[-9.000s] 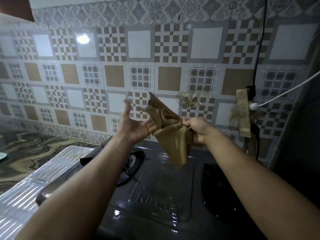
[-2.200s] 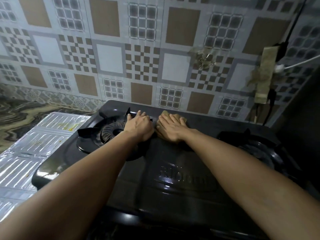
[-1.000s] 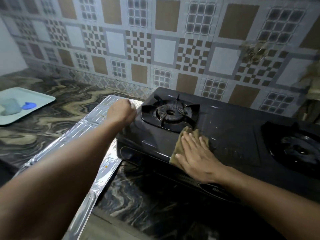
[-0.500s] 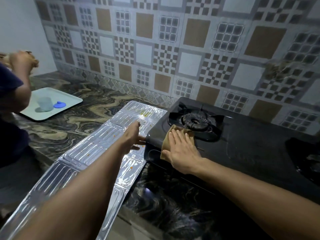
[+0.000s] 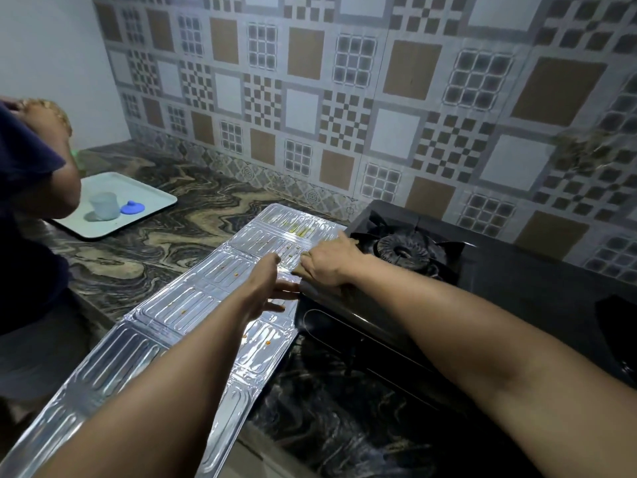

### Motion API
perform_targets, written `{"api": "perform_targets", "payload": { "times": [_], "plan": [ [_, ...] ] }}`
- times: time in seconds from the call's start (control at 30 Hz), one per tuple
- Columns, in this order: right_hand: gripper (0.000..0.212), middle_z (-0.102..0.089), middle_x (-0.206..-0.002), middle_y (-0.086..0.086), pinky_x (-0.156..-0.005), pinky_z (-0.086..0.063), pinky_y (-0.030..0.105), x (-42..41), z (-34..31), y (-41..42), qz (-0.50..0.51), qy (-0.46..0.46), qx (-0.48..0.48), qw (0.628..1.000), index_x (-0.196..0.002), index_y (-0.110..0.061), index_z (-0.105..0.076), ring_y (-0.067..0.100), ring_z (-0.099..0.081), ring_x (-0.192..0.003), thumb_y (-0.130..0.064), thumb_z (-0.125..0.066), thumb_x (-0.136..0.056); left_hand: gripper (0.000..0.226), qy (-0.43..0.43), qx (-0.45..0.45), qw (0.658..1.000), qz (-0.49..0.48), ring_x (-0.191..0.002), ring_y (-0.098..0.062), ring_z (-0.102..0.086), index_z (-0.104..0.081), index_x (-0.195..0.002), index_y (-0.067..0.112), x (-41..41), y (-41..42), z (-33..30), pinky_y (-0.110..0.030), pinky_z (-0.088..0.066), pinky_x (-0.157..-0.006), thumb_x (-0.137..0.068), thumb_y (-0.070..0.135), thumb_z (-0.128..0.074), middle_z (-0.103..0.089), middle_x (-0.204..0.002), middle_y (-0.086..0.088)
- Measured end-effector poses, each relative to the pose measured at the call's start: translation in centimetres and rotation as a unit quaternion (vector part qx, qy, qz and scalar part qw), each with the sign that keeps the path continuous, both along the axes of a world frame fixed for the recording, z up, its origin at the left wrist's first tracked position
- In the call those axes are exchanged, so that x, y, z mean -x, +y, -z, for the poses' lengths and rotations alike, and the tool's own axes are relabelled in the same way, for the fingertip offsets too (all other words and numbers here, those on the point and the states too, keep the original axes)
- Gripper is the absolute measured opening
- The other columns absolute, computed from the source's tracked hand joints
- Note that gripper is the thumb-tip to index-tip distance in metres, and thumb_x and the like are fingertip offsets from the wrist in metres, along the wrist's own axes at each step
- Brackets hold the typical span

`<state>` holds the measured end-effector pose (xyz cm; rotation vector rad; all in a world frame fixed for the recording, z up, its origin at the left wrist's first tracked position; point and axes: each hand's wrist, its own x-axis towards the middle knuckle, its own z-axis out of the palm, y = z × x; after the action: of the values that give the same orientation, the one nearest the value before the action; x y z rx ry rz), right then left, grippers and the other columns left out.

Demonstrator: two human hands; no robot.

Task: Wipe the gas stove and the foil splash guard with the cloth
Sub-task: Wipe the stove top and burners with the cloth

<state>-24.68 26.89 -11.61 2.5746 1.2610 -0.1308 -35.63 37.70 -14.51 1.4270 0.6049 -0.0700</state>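
The black gas stove (image 5: 517, 288) stands on the right, with its left burner (image 5: 401, 250) near the wall. The foil splash guard (image 5: 179, 305) lies flat on the counter along the stove's left side, dotted with small orange and yellow specks. My right hand (image 5: 331, 262) presses palm down on the stove's left edge where it meets the foil. The brown cloth is under this hand and almost wholly hidden. My left hand (image 5: 267, 288) rests on the foil just beside it, fingers spread, holding nothing.
A pale tray (image 5: 151, 191) sits at the back left of the marbled counter (image 5: 155, 250), carrying a translucent cup (image 5: 103, 205) and a blue lid (image 5: 132, 207). Another person in a dark sleeve (image 5: 31, 188) stands at the left edge. A patterned tiled wall runs behind.
My right hand has slid the cloth leftward, from the stove top beside the burner to its left edge at the foil. My left hand stays on the foil.
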Motion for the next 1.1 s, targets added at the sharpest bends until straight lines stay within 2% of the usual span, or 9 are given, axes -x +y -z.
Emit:
{"api": "perform_targets", "payload": {
  "times": [0.17,0.23,0.33,0.53,0.63,0.77,0.87,0.97,1.1],
  "plan": [
    [0.050,-0.054,-0.137,0.010,-0.113,-0.019,0.057,-3.6,-2.9,1.5,0.010,0.016,0.061,0.998,-0.126,-0.010,-0.055,0.029,-0.047,-0.128,-0.044,-0.027,-0.103,0.030,0.003,-0.100,0.994,0.050,-0.093,-0.026,-0.065,-0.052,-0.119,0.012,-0.8,-0.1,-0.5,-0.046,-0.045,-0.092,-0.098,0.030,-0.039,-0.071,-0.097,-0.015],
    [0.043,-0.053,-0.137,0.010,-0.099,-0.035,0.037,-5.2,-3.9,1.5,0.002,0.038,0.064,0.997,-0.127,-0.008,-0.055,0.029,-0.050,-0.121,-0.036,-0.033,-0.104,0.024,0.021,-0.153,0.985,0.080,-0.088,-0.024,-0.066,-0.064,-0.106,0.011,-1.7,0.0,-0.9,-0.041,-0.048,-0.082,-0.093,0.026,-0.051,-0.071,-0.100,-0.014],
    [0.042,-0.050,-0.141,0.010,-0.093,-0.038,0.034,-7.3,-4.9,1.8,0.034,0.058,0.082,0.994,-0.132,-0.007,-0.052,0.025,-0.047,-0.103,-0.031,-0.032,-0.105,0.022,0.042,-0.208,0.972,0.101,-0.082,-0.021,-0.064,-0.067,-0.099,0.009,-3.4,-0.2,-1.4,-0.040,-0.049,-0.080,-0.088,0.026,-0.060,-0.069,-0.099,-0.013],
    [0.037,-0.064,-0.105,0.014,-0.080,-0.051,0.035,-9.9,-5.4,2.1,0.066,0.296,0.148,0.941,-0.115,-0.008,-0.060,0.023,-0.061,-0.085,-0.038,-0.052,-0.096,0.032,0.096,-0.243,0.957,0.128,-0.099,-0.026,-0.064,-0.067,-0.109,0.003,-7.1,-0.2,-2.5,-0.051,-0.054,-0.090,-0.082,0.021,-0.070,-0.068,-0.109,-0.011],
    [0.039,-0.063,-0.106,0.006,-0.088,-0.050,0.036,-11.6,-5.4,1.9,-0.024,0.196,0.181,0.963,-0.121,-0.011,-0.061,0.021,-0.059,-0.095,-0.030,-0.067,-0.087,0.035,0.142,-0.263,0.942,0.155,-0.093,-0.023,-0.064,-0.069,-0.104,0.002,-8.4,-0.4,-2.8,-0.049,-0.055,-0.088,-0.078,0.022,-0.078,-0.068,-0.098,-0.008],
    [0.032,-0.058,-0.090,-0.002,-0.062,-0.046,0.020,-12.7,-5.4,2.5,-0.063,0.161,0.173,0.969,-0.114,-0.010,-0.064,0.013,-0.052,-0.079,-0.027,-0.067,-0.087,0.034,0.186,-0.268,0.926,0.190,-0.094,-0.022,-0.064,-0.066,-0.106,0.007,-9.7,-0.3,-3.4,-0.048,-0.053,-0.091,-0.077,0.021,-0.078,-0.069,-0.104,-0.009],
    [0.023,-0.058,-0.088,-0.001,-0.082,-0.051,0.033,-13.8,-5.1,3.5,-0.058,0.167,0.178,0.968,-0.104,-0.011,-0.067,0.016,-0.053,-0.085,-0.025,-0.069,-0.085,0.026,0.206,-0.270,0.918,0.204,-0.097,-0.023,-0.063,-0.069,-0.099,0.010,-10.3,-0.1,-3.8,-0.051,-0.049,-0.096,-0.080,0.026,-0.076,-0.069,-0.103,-0.007],
    [0.005,-0.058,-0.084,0.003,-0.067,-0.050,0.030,-15.3,-5.2,3.7,-0.049,0.151,0.168,0.973,-0.085,-0.010,-0.063,0.017,-0.054,-0.075,-0.014,-0.066,-0.084,0.026,0.192,-0.261,0.928,0.185,-0.101,-0.025,-0.063,-0.070,-0.094,0.012,-11.2,-0.3,-3.7,-0.050,-0.050,-0.095,-0.081,0.035,-0.074,-0.068,-0.100,-0.006],
    [0.026,-0.063,-0.094,0.007,-0.060,-0.046,0.025,-18.3,-5.9,2.9,-0.068,0.082,0.156,0.982,-0.099,-0.006,-0.067,0.022,-0.057,-0.085,-0.028,-0.068,-0.086,0.037,0.177,-0.263,0.933,0.169,-0.091,-0.023,-0.062,-0.070,-0.102,0.007,-12.4,-0.8,-3.4,-0.044,-0.053,-0.085,-0.079,0.035,-0.076,-0.067,-0.101,-0.008]
  ]
}}
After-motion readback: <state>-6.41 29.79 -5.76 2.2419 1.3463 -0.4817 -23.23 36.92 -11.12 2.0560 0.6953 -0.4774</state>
